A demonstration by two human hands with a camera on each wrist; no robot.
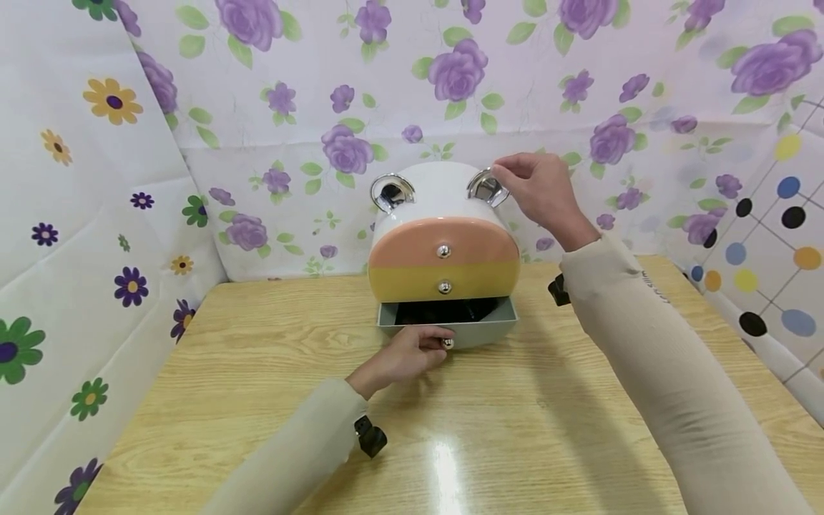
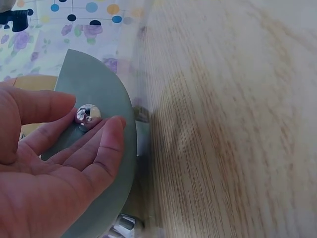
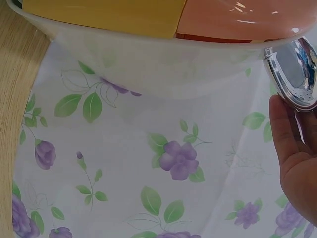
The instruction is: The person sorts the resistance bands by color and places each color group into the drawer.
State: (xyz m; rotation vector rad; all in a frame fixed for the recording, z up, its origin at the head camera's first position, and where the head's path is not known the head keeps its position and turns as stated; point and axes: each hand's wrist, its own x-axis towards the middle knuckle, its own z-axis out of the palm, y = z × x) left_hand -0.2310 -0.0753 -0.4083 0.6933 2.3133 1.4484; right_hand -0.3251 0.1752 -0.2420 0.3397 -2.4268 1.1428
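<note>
A small rounded drawer cabinet [image 1: 444, 243] stands on the table against the back wall, with silver ear-shaped parts on top. Its grey-green bottom drawer [image 1: 489, 333] is pulled out, and the inside looks dark. My left hand [image 1: 407, 355] is at the front of that drawer, its thumb and curled fingers around the shiny round knob [image 2: 88, 116]. Up at the right silver ear [image 1: 487, 187], my right hand [image 1: 542, 187] pinches the outer rim. In the right wrist view, the fingers [image 3: 283, 129] touch the edge of this ear [image 3: 293, 74].
Above the pulled-out drawer are a yellow drawer [image 1: 399, 284] and an orange drawer [image 1: 405, 247], both closed, each with a silver knob. The left silver ear [image 1: 393, 192] is untouched. Floral sheeting [image 1: 277, 93] hangs behind the wooden table [image 1: 270, 343] and at its sides.
</note>
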